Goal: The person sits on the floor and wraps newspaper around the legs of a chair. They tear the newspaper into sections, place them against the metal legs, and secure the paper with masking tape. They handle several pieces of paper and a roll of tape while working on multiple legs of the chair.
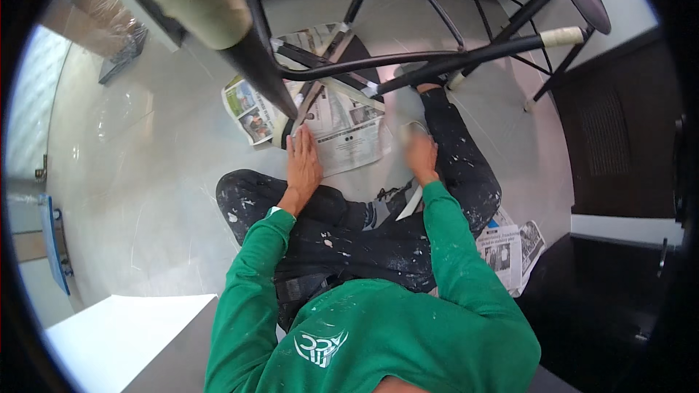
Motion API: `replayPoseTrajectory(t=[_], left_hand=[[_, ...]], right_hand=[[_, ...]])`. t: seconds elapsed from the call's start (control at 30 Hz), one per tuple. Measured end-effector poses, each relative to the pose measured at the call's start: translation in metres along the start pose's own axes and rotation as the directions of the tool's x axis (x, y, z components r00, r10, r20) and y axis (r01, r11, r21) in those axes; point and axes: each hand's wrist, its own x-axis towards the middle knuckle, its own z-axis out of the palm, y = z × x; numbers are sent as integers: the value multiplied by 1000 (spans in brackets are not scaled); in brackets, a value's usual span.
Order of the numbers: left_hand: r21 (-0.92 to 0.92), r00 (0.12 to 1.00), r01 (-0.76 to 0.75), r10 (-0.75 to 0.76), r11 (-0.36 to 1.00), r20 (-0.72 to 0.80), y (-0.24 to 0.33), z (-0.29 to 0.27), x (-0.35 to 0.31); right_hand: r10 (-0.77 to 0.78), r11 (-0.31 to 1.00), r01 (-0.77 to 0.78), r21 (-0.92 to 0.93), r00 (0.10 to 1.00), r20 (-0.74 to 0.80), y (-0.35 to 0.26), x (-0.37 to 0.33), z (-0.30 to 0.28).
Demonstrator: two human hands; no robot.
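My left hand (303, 164) lies with its fingers stretched out along the edge of a newspaper sheet (349, 147), beside the taped rim of a dark round piece. The newspaper is fixed there with cream masking tape (355, 94) beneath crossing black metal legs (324, 73). To the right, just inside my bent leg, my right hand (421, 156) is closed on a pale, rounded thing that looks like a roll of masking tape (413, 129). That hand and the roll are blurred by motion.
A black chair frame (451, 62) with taped leg ends stands over the work. Loose newspapers (502, 255) lie beside my right thigh. A plastic-wrapped carton (98, 11) is at the far left, and a dark cabinet (611, 138) is at the right. My paint-spotted legs (466, 153) are folded on the tiled floor.
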Motion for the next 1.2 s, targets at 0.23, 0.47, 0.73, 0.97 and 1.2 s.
replayPoseTrajectory(t=[0.23,0.47,0.73,0.97,1.2], left_hand=[[-324,996,44,-69,945,-64,1,-16,4],[-714,986,145,-157,685,50,-4,-35,7],[-770,973,189,-223,610,62,-16,-19,4],[-812,966,203,-248,547,74,-12,-22,4],[-743,976,173,-215,647,40,-18,-16,1]], right_hand=[[-66,368,-146,918,981,182,-55,-15,-15],[-229,-40,-378,925,904,360,-152,-9,4],[-408,-58,-434,899,832,376,-196,6,21],[-183,335,-193,922,947,265,-192,45,5],[-530,503,-58,862,767,361,-191,91,-19]])
